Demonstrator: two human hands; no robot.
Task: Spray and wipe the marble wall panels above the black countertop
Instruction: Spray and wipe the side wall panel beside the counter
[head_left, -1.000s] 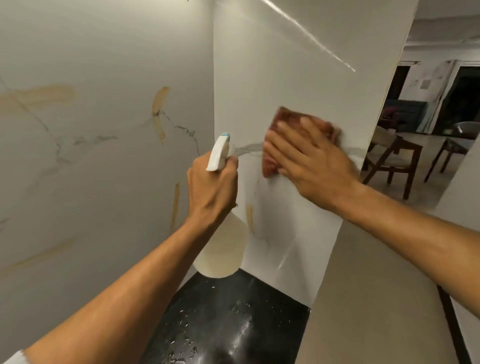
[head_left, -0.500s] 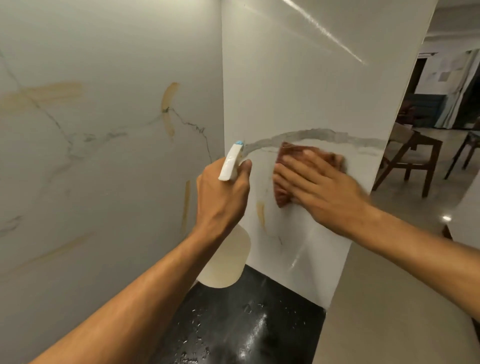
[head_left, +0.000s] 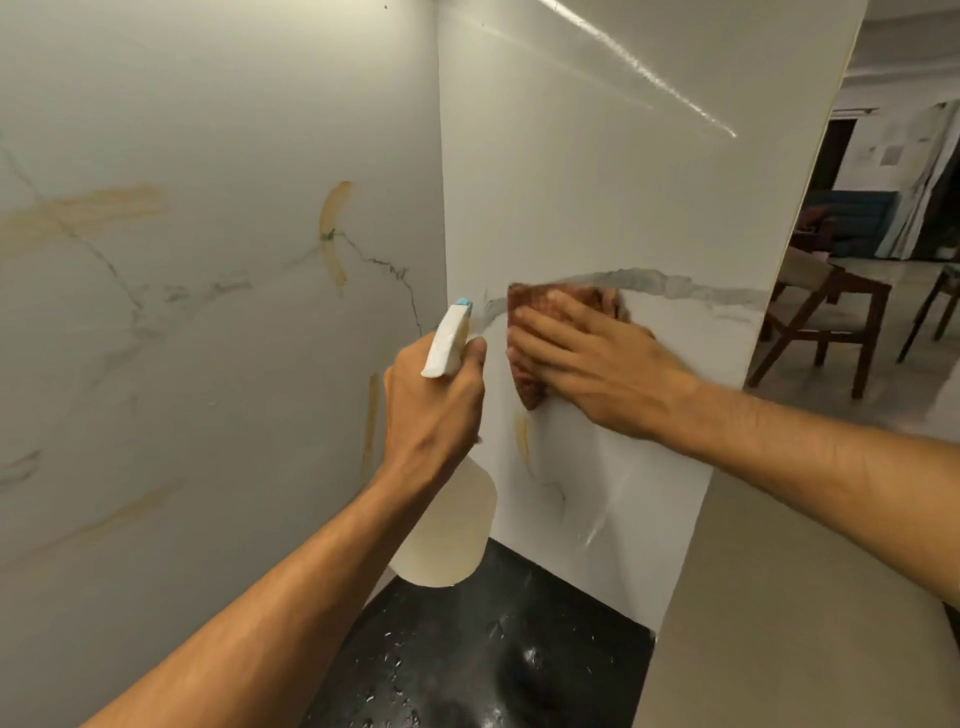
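Observation:
My left hand (head_left: 434, 410) grips the neck of a white spray bottle (head_left: 447, 530) with a blue-tipped nozzle, held up in the corner between the two marble panels. My right hand (head_left: 587, 364) presses a reddish-brown cloth (head_left: 524, 322) flat against the end marble panel (head_left: 597, 182), just under its grey vein; straight fingers cover most of the cloth. The left marble panel (head_left: 208, 260) carries tan streaks and thin dark veins. The black countertop (head_left: 493, 660) below is speckled with droplets.
A beige side face (head_left: 779, 597) of the end wall runs down the right. Beyond it an open room holds wooden chairs (head_left: 826, 322) and a tiled floor. A tan streak marks the end panel below the cloth.
The cloth and my right hand slid down the end panel, then shifted slightly left towards the corner. The spray bottle stays in my left hand at about the same place.

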